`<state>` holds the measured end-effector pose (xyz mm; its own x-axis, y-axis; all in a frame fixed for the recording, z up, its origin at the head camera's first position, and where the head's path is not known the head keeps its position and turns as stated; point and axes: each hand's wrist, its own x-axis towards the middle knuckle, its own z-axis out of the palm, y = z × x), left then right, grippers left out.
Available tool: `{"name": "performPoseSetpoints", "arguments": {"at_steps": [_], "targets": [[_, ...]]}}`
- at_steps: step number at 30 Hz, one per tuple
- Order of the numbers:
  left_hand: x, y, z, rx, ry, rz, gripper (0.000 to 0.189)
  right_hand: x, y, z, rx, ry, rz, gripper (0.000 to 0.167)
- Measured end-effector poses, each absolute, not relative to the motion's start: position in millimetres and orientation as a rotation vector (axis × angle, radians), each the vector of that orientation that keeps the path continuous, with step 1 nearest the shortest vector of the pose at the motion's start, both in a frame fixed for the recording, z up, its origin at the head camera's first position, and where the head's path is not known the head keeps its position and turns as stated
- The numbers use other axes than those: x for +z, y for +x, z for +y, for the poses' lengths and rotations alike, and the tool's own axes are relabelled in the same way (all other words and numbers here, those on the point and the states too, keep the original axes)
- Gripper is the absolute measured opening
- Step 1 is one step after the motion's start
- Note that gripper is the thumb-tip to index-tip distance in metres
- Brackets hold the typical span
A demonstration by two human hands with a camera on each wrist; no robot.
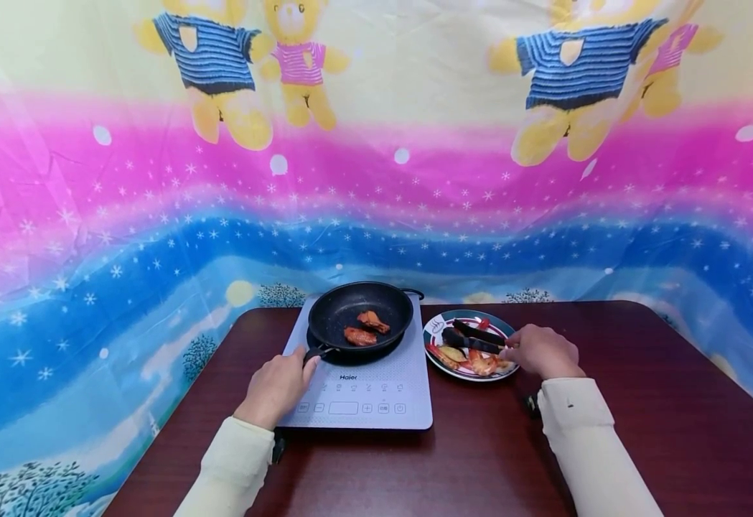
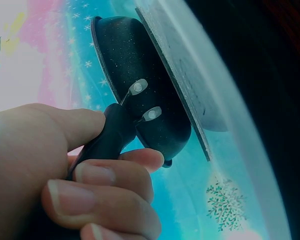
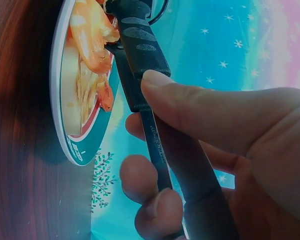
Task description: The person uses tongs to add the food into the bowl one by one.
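Observation:
My left hand (image 1: 279,386) grips the black handle (image 2: 107,135) of a frying pan (image 1: 332,305), thumb along its top and fingers curled beneath. Two browned pieces of meat, like chicken wings (image 1: 359,336), lie inside the pan. At the right, my right hand (image 1: 546,350) holds black-tipped tongs (image 3: 145,45) between thumb and fingers. The tong tips reach over a round plate (image 1: 437,318) with a green and red rim. Orange-red shrimp (image 1: 482,362) and a pale yellow slice (image 1: 455,355) show on it. The tongs cover part of the food, and I cannot tell whether they pinch any.
The pan sits on a white induction cooker (image 1: 314,416) with touch buttons at its front. A black cable loop (image 1: 413,291) shows behind the pan's right side. The dark red wooden table (image 1: 479,459) ends at a patterned cloth backdrop (image 1: 376,187).

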<state>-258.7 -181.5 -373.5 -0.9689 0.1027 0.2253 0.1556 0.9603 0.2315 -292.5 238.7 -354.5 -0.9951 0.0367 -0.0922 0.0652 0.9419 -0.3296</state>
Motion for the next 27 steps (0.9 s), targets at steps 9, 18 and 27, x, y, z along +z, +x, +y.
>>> {"name": "performPoseSetpoints", "arguments": {"at_steps": [9, 18, 27], "targets": [[-373.0, -258.1, -181.3, -0.367, -0.192, -2.908, 0.028, -350.3, -289.8, 242.5, -0.521, 0.037, 3.046, 0.037], [-372.6, -258.2, -181.2, -0.356, -0.192, -2.902, 0.029, -336.2, -284.9, 237.3, -0.500, 0.018, 3.105, 0.052], [-373.2, -259.3, -181.1, -0.360, -0.193, -2.900, 0.028, -323.1, -279.2, 228.4, -0.511, -0.049, 3.188, 0.056]]}}
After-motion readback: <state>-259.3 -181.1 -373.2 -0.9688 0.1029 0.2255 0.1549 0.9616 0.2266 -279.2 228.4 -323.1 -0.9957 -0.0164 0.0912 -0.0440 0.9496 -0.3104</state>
